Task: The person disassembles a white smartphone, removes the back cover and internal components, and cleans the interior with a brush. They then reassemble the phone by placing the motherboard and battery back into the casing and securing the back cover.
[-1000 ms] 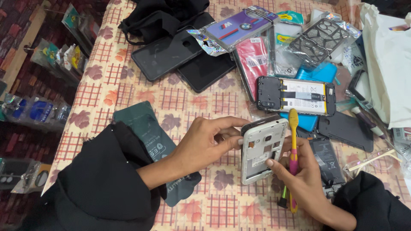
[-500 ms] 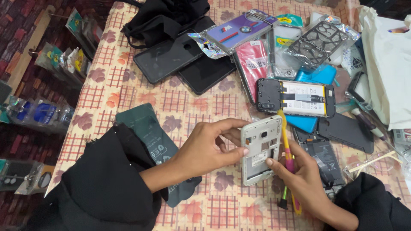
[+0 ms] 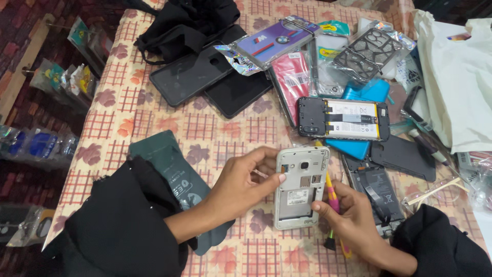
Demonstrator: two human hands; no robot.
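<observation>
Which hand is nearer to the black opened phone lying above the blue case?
Right. The right hand sits just below the black opened phone; the left hand is farther off, lower left.

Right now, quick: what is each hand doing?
Left hand: closed on the white open-backed phone.
Right hand: steadying the same phone, gripping a yellow-and-pink screwdriver.

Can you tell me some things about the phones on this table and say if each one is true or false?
1. Both hands hold the white phone with its back cover off. True.
2. The right hand also holds a yellow tool. True.
3. The left hand holds a hammer. False: it only grips the white phone.
4. The open black phone is in a hand. False: it lies on the table.
5. The tablecloth is plain blue. False: it is checked with leaf prints.
</observation>
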